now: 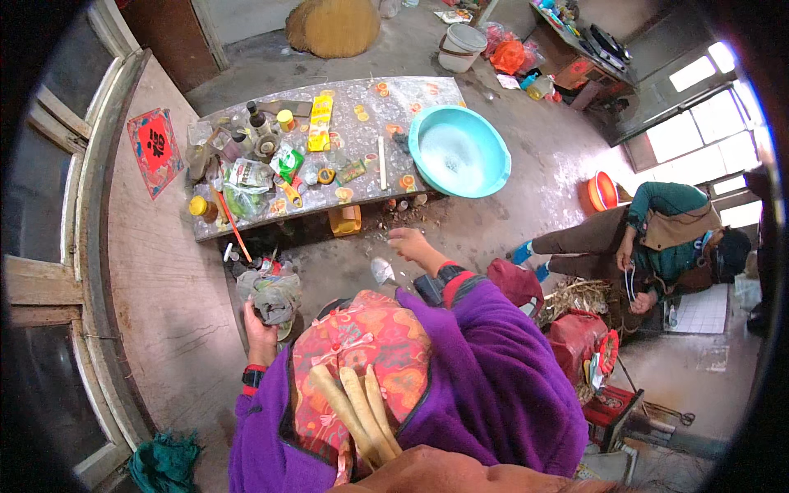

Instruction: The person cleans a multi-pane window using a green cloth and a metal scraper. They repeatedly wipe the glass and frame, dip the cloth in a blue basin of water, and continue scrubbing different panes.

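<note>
My left hand [260,336] holds a crumpled grey cloth [271,296] beside my body, its fingers partly hidden under the cloth. My right hand [412,245] is raised in front of me near the table's front edge, fingers spread a little, with nothing seen in it. Several long pale roots or sticks [360,413] lie against the red patterned garment [363,333] at my chest. A low table [363,123] with a patterned cover stands before me. On its right end rests a large turquoise basin [459,151] with foamy liquid inside.
Bottles, jars, a yellow packet [320,123] and plastic bags [249,185] crowd the table's left half. A yellow container [345,220] is under the table. To the right, another person [672,228] holds a thin white loop. A white bucket [461,48] and an orange basin [602,191] are on the floor.
</note>
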Demonstrator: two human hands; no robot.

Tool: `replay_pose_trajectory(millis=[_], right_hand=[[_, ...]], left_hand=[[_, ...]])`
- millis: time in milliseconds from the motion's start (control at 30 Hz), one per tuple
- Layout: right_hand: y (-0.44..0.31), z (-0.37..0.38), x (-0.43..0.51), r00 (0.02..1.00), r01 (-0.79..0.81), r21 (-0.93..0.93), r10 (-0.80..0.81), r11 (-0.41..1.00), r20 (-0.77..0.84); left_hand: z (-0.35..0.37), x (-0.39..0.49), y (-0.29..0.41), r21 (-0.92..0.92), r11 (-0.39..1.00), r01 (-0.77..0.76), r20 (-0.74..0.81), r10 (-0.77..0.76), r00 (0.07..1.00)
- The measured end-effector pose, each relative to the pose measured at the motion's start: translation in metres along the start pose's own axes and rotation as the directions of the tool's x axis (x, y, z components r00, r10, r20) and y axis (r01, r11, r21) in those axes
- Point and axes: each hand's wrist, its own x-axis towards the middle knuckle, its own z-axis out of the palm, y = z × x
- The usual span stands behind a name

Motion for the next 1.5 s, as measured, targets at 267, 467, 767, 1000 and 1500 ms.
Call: replay_pose_trajectory(millis=[267, 467, 767, 1000, 1500], right_hand=[[-0.102, 0.037, 0.052, 0.735, 0.216, 0.157, -0.266, 0.964, 0.624], [-0.134, -0.023, 0.088, 0.554, -0.199, 0.522, -0.344, 0.83, 0.758], [-0.084, -0.163, 0.163, 0.899, -0.176, 0.908, -0.314, 0.381, 0.306], [0.053, -0.3, 0.251, 0.901, 0.156, 0.642, 0.159, 0.751, -0.404], [0.076, -0.255, 0.283, 0.92, -0.098, 0.618, 0.308, 0.78, -0.243]], left_hand=[[0.103, 0.033, -0.01, 0.18, 0.977, -0.111, 0.046, 0.104, 0.993], [0.253, 0.085, -0.034, 0.345, 0.938, -0.046, 0.098, 0.013, 0.995], [0.375, 0.131, -0.07, 0.726, 0.686, -0.049, 0.119, -0.054, 0.991], [0.331, 0.143, -0.062, 0.785, 0.614, 0.084, -0.116, 0.012, 0.993], [0.27, 0.127, -0.058, 0.799, 0.555, 0.229, -0.267, -0.014, 0.964]])
